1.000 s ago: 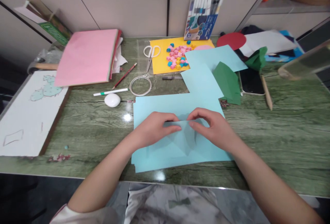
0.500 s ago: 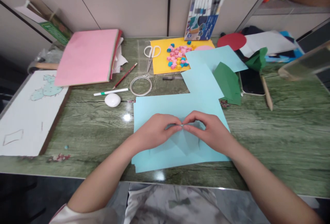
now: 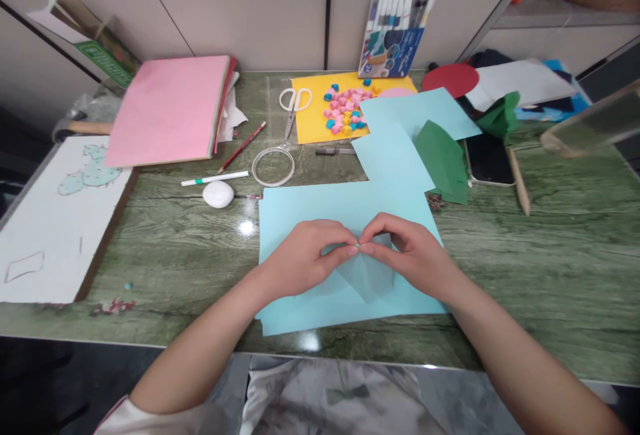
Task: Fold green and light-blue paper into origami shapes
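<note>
Over the light blue paper (image 3: 310, 208), my left hand (image 3: 310, 255) and my right hand (image 3: 413, 251) meet fingertip to fingertip. Thumb and forefinger of each are pinched together. A tiny pale bit shows where the fingertips join, too small and too covered to name. Shadows of both hands fall on the blue sheets, which lie stacked with slightly offset edges. Beyond the hands, cut light blue paper (image 3: 395, 151) overlaps the stack's far edge. Small pink, blue and yellow folded paper pieces (image 3: 345, 111) lie on a yellow sheet (image 3: 310, 129) farther back.
White-handled scissors (image 3: 291, 115), a tape roll (image 3: 273, 167), a red pencil (image 3: 243, 147), a white marker (image 3: 215, 179) and a white egg-shaped object (image 3: 218, 194) lie left of centre. Green paper (image 3: 443, 165), a phone (image 3: 489, 160) and a marker box (image 3: 390, 51) stand or lie rightward. A drawing board (image 3: 55, 228) is at left.
Both hands have shifted slightly to the right, fingertips still pinched together. The shadows on the blue paper have changed shape. Everything else stays in place.
</note>
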Tool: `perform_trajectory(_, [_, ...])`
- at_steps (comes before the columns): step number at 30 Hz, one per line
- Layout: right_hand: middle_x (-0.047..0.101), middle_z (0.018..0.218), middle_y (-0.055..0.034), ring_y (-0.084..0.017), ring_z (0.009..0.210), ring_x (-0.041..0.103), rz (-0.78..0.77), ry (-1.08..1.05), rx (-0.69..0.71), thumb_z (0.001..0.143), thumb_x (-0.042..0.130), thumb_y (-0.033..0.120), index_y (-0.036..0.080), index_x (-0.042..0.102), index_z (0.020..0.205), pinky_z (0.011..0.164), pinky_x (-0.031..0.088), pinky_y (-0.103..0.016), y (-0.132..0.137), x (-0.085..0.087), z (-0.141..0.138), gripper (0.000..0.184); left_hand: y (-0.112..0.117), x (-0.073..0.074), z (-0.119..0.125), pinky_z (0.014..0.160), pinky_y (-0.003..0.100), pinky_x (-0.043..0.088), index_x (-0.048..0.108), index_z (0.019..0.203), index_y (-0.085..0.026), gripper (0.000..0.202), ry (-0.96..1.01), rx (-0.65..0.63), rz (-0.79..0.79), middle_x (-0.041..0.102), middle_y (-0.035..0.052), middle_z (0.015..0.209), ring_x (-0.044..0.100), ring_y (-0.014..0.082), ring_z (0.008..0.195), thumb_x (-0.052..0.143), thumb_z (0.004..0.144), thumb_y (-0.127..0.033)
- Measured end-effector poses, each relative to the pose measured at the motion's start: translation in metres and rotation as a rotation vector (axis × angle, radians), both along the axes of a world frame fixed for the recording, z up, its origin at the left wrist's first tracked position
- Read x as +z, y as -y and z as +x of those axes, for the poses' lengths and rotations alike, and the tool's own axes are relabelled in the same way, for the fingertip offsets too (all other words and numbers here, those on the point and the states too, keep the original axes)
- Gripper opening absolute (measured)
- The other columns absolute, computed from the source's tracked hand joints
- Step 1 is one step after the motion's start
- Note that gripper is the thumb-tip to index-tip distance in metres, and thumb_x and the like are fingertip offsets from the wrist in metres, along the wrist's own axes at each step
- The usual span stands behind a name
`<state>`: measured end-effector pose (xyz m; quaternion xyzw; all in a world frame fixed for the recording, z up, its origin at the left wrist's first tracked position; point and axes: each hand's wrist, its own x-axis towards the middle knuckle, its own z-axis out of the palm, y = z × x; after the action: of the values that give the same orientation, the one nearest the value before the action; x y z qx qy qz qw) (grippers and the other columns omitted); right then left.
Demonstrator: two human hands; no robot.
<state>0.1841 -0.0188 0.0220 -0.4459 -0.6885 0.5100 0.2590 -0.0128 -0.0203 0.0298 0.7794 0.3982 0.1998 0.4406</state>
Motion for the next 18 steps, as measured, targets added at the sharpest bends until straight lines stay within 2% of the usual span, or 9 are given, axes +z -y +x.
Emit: perform_trajectory(18, [0.060, 0.076, 0.0010, -0.014, 0.071, 0.053, -0.020, -0.026, 0.008, 0.082, 0.060, 0.030, 0.022, 0.059, 0.078, 0.063, 0.040, -0.025, -0.0006, -0.0006, 0.0013, 0.009, 0.0006, 0.0022, 0.0019, 0.066, 0.021, 0.039, 0.065, 0.081, -0.017, 0.019, 0.044, 0.023, -0.044, 0.063, -0.0002, 0.075, 0.055, 0.0112, 0.070, 0.050, 0.088, -0.026])
